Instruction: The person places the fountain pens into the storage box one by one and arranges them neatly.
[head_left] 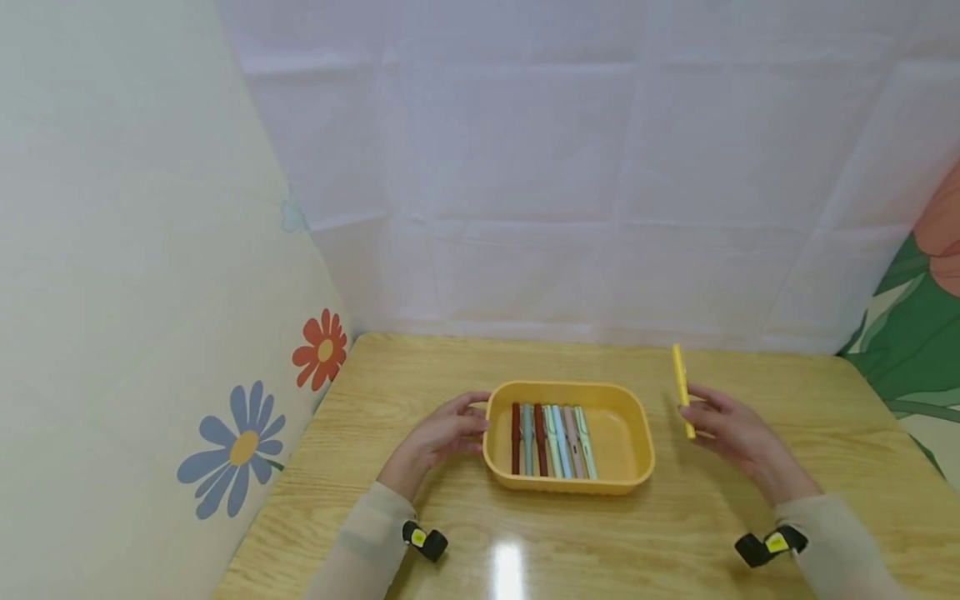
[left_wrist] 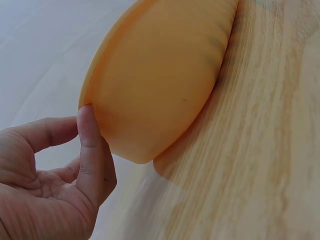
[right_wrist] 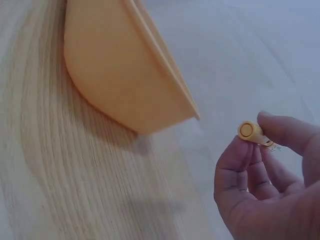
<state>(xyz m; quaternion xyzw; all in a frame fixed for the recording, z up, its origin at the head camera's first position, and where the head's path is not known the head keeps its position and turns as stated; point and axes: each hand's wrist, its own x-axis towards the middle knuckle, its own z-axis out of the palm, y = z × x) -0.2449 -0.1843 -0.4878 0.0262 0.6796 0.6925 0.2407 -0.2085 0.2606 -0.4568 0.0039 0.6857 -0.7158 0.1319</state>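
A yellow-orange plastic basket [head_left: 628, 437] stands on the wooden table, with several pens lying side by side in its left and middle part. They include a dark red pen [head_left: 516, 440], a grey-blue pen [head_left: 528, 442], a light blue pen [head_left: 562, 442] and a pale green pen [head_left: 587, 442]. At the basket's left end, my left hand [head_left: 448, 429] pinches the rim between thumb and finger, as the left wrist view shows. To the right of the basket, my right hand [head_left: 731, 429] pinches a yellow pen [head_left: 680, 375] and holds it nearly upright above the table.
A white cloth [head_left: 525, 208] hangs along the table's back edge. On the left is a pale wall [head_left: 135, 208] with painted flowers, and on the right a leaf-patterned panel [head_left: 922, 350]. Wooden tabletop [head_left: 585, 550] lies in front of the basket.
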